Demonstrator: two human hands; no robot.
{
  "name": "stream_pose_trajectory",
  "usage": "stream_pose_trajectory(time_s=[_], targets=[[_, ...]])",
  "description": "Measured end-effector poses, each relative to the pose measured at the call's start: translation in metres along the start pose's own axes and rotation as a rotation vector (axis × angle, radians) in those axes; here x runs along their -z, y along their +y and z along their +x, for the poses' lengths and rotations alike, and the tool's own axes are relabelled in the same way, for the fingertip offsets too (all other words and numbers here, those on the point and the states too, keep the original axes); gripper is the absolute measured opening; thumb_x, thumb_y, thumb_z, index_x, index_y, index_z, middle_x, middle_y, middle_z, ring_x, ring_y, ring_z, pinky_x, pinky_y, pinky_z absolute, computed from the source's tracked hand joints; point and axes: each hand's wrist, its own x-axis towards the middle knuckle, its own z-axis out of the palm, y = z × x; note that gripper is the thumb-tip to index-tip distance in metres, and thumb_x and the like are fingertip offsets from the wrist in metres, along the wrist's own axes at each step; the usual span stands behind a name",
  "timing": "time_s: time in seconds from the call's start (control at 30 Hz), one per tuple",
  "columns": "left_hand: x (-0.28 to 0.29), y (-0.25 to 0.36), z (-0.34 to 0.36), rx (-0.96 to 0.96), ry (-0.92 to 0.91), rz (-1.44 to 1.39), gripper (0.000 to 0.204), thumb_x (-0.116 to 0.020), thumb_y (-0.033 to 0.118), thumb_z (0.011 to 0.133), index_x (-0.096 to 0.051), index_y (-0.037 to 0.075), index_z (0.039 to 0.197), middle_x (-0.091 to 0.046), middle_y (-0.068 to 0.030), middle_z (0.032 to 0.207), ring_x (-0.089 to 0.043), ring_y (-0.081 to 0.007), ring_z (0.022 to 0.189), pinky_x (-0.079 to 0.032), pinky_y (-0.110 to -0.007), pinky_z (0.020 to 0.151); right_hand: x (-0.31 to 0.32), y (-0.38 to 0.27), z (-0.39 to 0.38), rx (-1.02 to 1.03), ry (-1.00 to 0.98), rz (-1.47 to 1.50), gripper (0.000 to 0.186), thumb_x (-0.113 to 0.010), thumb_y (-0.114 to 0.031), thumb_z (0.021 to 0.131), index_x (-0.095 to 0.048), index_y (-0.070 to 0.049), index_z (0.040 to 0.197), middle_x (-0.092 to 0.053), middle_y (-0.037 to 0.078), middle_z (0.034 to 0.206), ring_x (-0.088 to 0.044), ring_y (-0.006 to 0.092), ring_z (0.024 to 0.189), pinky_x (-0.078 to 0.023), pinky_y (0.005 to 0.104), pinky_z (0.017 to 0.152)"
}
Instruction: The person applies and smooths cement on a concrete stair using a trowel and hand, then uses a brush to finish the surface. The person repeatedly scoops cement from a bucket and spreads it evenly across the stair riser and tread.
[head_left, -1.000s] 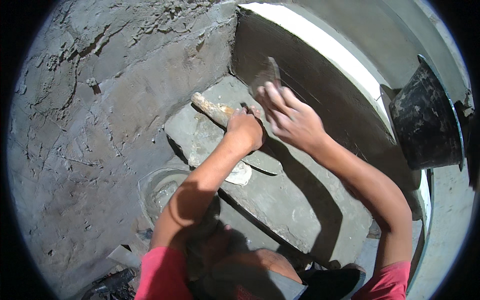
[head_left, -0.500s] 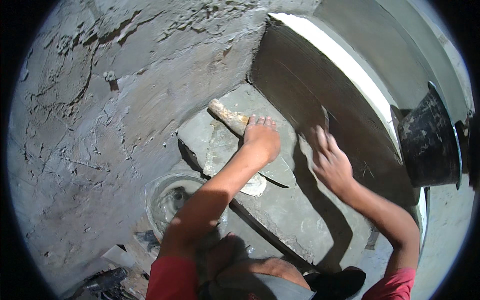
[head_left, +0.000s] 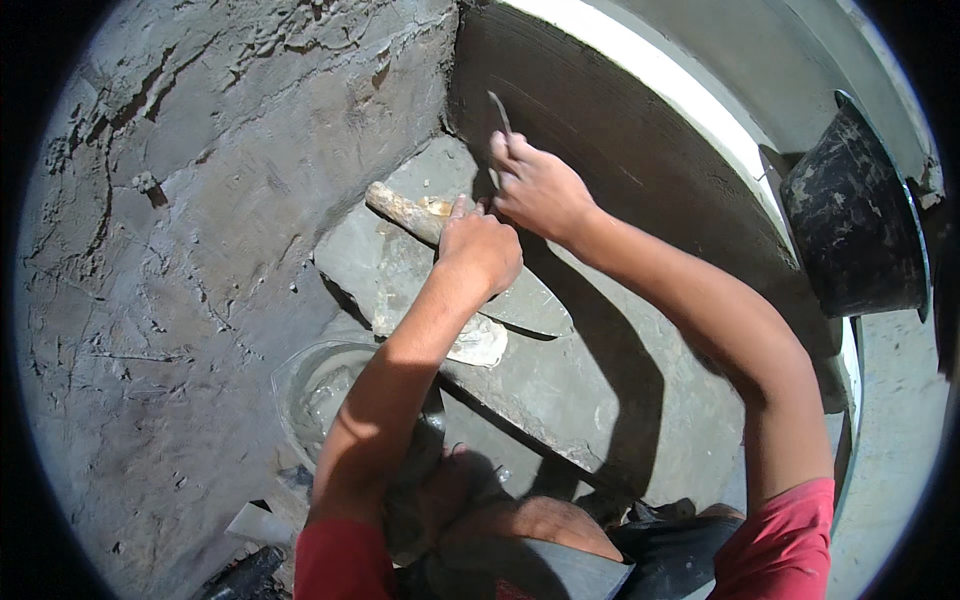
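Shifted since half a second ago, in the head view: right hand (head_left: pixel 540 190), up along the dark wall panel (head_left: pixel 600 130) toward the inner corner, now just beside the left hand (head_left: pixel 480 250) instead of apart from it. Little changed: left hand, over the same pale bar (head_left: pixel 402 210).

Grasped in the right hand: a thin blade (head_left: pixel 501 112), grey, narrow, seen nearly edge-on and slightly curved. Sticking out beyond the fingers, with the tip toward the upper left, in front of the smooth panel. Cannot tell whether touching the panel or just short of it.

Under the left hand: the stubby bar, cream-coloured with brown stains, rounded at the end, poking out to the upper left of the fingers. Cannot tell whether gripped or merely pressed. Lying alongside, partly below the same hand: a flat grey plate (head_left: pixel 535 302), tapering toward the lower right. Cannot tell whether joined to the bar.

Beneath both, a grey slab (head_left: pixel 540 400); near the left wrist, a whitish lump (head_left: pixel 484 345). Beside the left forearm, a bucket (head_left: pixel 290 390) with wet grey contents; far to the right, a smeared black tub (head_left: pixel 855 220).
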Motion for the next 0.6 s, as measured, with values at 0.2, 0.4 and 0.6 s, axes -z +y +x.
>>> stream_pose_trajectory(time_s=[0.2, 0.4, 0.6], targets=[[-0.009, 0.004, 0.001, 0.033, 0.125, 0.001, 0.063, -0.035, 0.022, 0.111, -0.036, 0.002, 0.171, -0.036, -0.0151, 0.179, -0.034, -0.0276, 0.166, -0.017, -0.052, 0.137, 0.013, -0.027, -0.122, 0.087, -0.249, 0.047, 0.043, -0.063, -0.030, 0.097, -0.081, -0.004, 0.126, -0.069, 0.022, 0.147, -0.049, 0.0386, 0.150, -0.039, 0.0470, 0.121], [-0.009, 0.005, 0.000, 0.052, 0.131, 0.000, 0.063, -0.034, 0.022, 0.110, -0.037, 0.003, 0.171, -0.035, -0.0142, 0.179, -0.033, -0.0275, 0.166, -0.017, -0.052, 0.138, 0.026, -0.049, -0.213, 0.059, -0.306, 0.037, 0.051, -0.065, -0.029, 0.091, -0.079, 0.002, 0.129, -0.065, 0.024, 0.152, -0.047, 0.0415, 0.151, -0.042, 0.0454, 0.121], [-0.014, 0.005, 0.004, 0.047, 0.168, -0.007, 0.062, -0.036, 0.022, 0.110, -0.041, 0.002, 0.168, -0.038, -0.0144, 0.178, -0.036, -0.0282, 0.165, -0.019, -0.052, 0.137, 0.082, -0.048, -0.249, 0.106, -0.538, 0.155, 0.050, -0.065, -0.027, 0.092, -0.079, 0.003, 0.129, -0.065, 0.022, 0.152, -0.047, 0.0420, 0.151, -0.042, 0.0469, 0.121]])
